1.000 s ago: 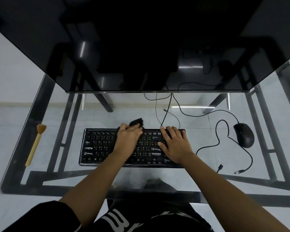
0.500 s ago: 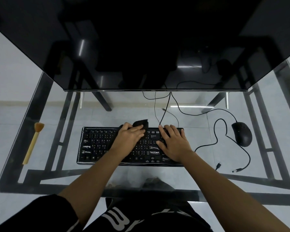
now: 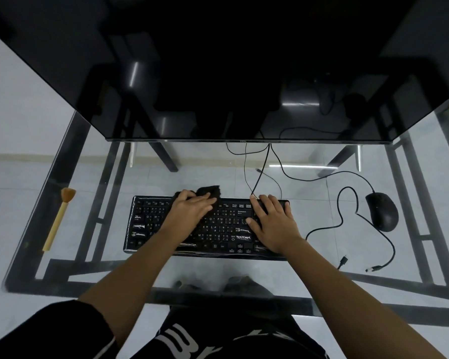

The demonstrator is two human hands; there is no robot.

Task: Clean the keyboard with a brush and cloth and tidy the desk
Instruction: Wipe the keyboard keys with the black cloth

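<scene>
Cloth (image 3: 210,190) edged leftward under left hand (image 3: 192,212) on keyboard (image 3: 226,229).

Black keyboard (image 3: 226,229) flat; dark cloth (image 3: 211,190) on top edge; brush (image 3: 59,220) apart left

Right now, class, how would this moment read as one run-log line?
stage: wiping | left hand: presses cloth on keyboard top row | right hand: flat on keyboard right end | brush: untouched, left of keyboard

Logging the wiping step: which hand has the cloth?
The left hand, pressing the dark cloth at the keyboard's back edge; the right hand rests flat on the keys, holding nothing.
</scene>
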